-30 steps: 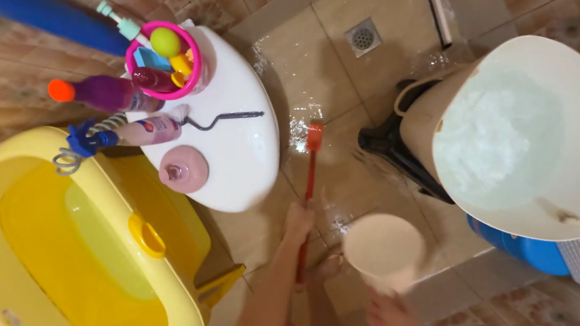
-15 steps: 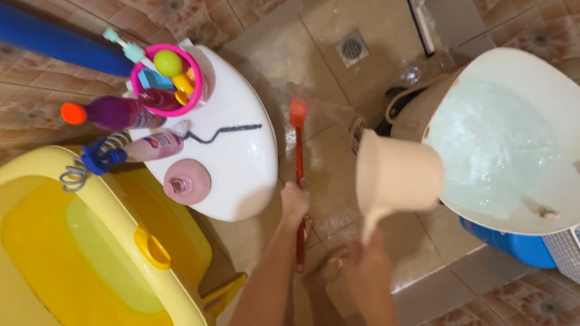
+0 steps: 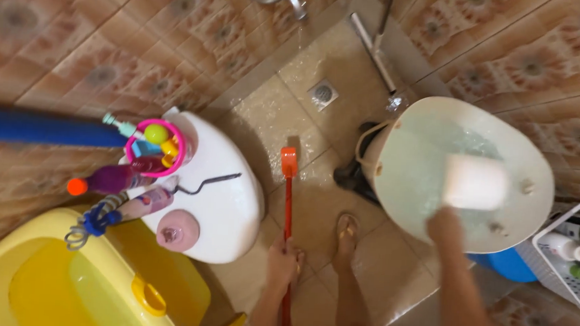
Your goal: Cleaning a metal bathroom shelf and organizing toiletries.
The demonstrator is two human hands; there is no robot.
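Observation:
My left hand (image 3: 283,260) grips the red handle of a long floor brush (image 3: 288,189), whose orange head rests on the wet tiled floor (image 3: 286,116). Out to the right, my right hand (image 3: 443,222) holds a cream plastic dipper (image 3: 475,182) over the water in a large cream bucket (image 3: 438,121). The dipper is blurred. One bare foot in a sandal (image 3: 346,233) stands on the floor between the brush and the bucket.
A white toilet tank lid (image 3: 225,199) carries a pink cup of small items (image 3: 153,148), bottles and a pink round knob. A yellow tub (image 3: 65,283) sits lower left. A floor drain (image 3: 323,93) lies ahead; a white basket of bottles (image 3: 572,260) is at right.
My right hand has swung the dipper from the floor up and right over the bucket's water. The view has tilted up, showing more wall. My left hand stays on the brush.

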